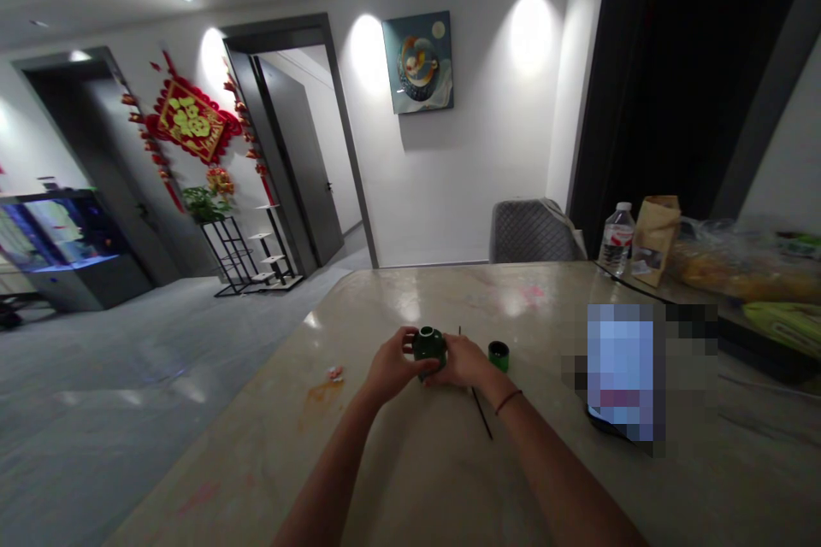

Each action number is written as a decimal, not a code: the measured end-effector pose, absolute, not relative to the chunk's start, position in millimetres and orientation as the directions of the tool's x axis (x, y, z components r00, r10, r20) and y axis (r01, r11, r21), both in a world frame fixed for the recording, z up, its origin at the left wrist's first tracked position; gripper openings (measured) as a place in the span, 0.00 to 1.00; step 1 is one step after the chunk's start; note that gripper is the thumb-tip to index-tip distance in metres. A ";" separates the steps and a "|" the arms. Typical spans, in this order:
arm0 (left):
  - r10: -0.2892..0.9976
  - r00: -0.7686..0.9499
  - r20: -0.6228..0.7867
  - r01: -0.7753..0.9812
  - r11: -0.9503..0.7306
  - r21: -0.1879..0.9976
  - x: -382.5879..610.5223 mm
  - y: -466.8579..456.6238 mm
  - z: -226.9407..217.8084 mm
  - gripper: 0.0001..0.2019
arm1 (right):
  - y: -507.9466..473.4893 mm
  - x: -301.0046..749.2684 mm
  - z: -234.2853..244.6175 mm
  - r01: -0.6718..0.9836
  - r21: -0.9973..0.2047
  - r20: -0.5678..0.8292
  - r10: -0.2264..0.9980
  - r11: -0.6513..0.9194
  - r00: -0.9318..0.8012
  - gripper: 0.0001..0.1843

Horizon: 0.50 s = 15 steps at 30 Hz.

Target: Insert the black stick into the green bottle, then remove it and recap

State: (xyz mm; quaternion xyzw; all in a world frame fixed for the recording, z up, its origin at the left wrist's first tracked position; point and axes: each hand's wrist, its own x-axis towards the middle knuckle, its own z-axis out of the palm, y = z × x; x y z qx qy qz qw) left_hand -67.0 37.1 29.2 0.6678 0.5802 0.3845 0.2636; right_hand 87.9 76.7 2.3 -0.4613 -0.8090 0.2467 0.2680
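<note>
A small dark green round jar point(428, 347) with a pale-rimmed narrow mouth is held upright between both my hands at the middle of the table. My left hand point(391, 366) wraps its left side, thumb across the front. From the right, my right hand point(463, 361) grips the jar, its fingers partly hidden behind it. Just right of that hand stands a small green cup point(499, 355), open at the top. A thin dark stick point(481, 414) lies on the table, passing beneath my right wrist.
The pale table point(410, 479) carries a small crumpled scrap point(334, 373) beside an orange smear. At the right stand a blurred-out lit screen point(619, 372), a water bottle point(617, 241), a paper bag point(655, 239) and plastic-wrapped food point(737, 265). A grey chair point(532, 231) is behind the table.
</note>
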 end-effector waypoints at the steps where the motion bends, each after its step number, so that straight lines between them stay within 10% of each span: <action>1: 0.978 0.038 0.206 0.587 -0.189 0.787 -67.0 37.0 28.4 0.27 | 76.6 87.6 1.5 0.618 -0.643 0.203 0.879 0.452 -0.432 0.33; 15: 0.981 0.110 0.161 0.703 -0.192 0.685 -63.2 27.8 38.0 0.31 | 83.2 104.4 16.6 0.770 -0.507 0.034 0.901 0.388 -0.432 0.25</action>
